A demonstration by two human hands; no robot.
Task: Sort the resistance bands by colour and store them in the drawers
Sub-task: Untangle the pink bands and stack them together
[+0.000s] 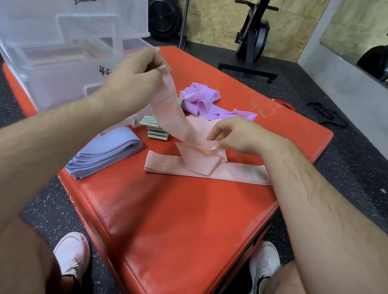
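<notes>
The drawers (55, 25) were clear, smooth plastic, the red pad (177, 220) faintly glossy fine-grained vinyl, the thin pink band (168, 110) matt, the pink loop band (234, 174) woven cloth, the lilac bands (200, 97) slightly shiny, the floor (337, 155) rough speckled rubber, and the back wall (220, 12) coarse chipboard.

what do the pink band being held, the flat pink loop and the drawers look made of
Held pink band: thin matte latex or rubber, probably; it drapes limply and creases.
Flat pink loop: thicker woven elastic fabric, it seems; opaque, printed number.
Drawers: clear glossy hard plastic; contents show through.
</notes>
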